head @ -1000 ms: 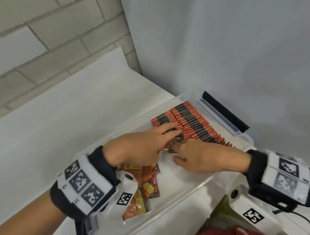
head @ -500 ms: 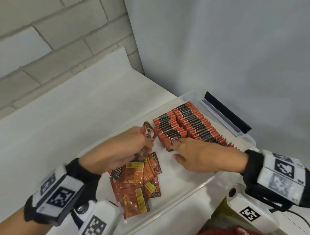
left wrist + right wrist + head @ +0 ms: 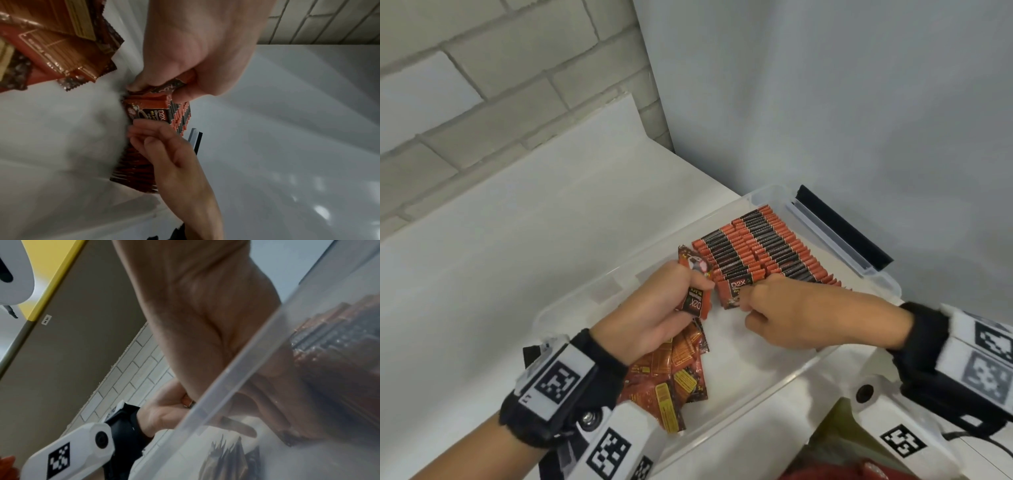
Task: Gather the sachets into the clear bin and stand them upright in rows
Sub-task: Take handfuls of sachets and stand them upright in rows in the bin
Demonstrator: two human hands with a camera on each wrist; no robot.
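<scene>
The left hand (image 3: 654, 308) grips a sachet (image 3: 695, 284); slide it upright against the row (image 3: 756, 250), which the right hand (image 3: 787, 315) steadies with bent fingers.

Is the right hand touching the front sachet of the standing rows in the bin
Touching. In the head view the right hand has fingertips on the front sachet of the rows; the left wrist view shows the same contact.

Head looks down; wrists close; all share bin (image 3: 767, 404)
</scene>
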